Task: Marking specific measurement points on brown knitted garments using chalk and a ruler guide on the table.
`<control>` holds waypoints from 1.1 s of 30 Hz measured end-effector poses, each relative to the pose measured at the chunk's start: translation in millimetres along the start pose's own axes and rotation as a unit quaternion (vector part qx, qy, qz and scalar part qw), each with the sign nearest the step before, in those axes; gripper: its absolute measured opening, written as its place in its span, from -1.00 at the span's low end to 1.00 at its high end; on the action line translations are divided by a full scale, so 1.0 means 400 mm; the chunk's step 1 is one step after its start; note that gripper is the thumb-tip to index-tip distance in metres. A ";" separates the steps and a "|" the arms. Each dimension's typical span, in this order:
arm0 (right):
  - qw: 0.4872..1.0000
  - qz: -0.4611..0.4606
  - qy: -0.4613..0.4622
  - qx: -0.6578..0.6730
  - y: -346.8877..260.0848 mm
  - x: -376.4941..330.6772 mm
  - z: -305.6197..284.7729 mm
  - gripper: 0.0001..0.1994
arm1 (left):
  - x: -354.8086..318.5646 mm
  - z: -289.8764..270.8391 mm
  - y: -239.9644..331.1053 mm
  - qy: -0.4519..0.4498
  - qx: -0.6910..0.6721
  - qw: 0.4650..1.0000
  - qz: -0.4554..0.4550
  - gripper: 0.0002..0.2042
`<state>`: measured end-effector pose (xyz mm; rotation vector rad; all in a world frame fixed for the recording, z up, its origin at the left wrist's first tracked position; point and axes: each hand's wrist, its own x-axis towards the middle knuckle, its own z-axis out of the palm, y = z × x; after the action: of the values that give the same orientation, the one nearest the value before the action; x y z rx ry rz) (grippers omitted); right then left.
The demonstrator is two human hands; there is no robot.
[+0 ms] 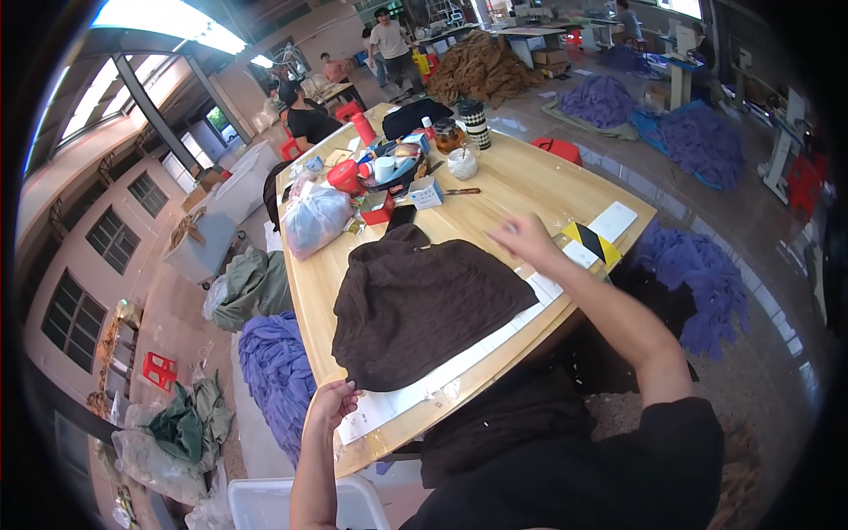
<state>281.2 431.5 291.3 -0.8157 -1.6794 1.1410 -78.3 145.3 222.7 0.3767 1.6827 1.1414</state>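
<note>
A dark brown knitted garment (424,309) lies spread on the wooden table, its narrow top end toward the far side. At its near left corner my left hand (332,403) is closed, thumb and fingers pinching the edge of the cloth. My right hand (523,240) is raised over the table to the right of the garment, apart from it. Its fingers are drawn together and slightly blurred; whatever they hold, if anything, is too small to make out. Under the garment's near edge runs a white measuring strip (415,394) along the table's front.
Beyond the garment stand a dark phone (401,217), small boxes (426,193), a stuffed plastic bag (316,219), a white jar (462,162) and a patterned tumbler (474,124). Purple garment piles (276,371) lie beside the table. A clear plastic bin (305,505) stands below left. Other people sit and stand farther off.
</note>
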 end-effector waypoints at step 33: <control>0.994 0.093 0.061 -0.015 -0.368 0.533 0.230 -0.77 | -0.017 -0.009 -0.019 -0.006 -0.020 1.000 0.020 -0.92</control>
<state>114.9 536.8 483.3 -1.0574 -1.5476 1.1682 -76.6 135.1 220.4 0.3926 1.6454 1.1968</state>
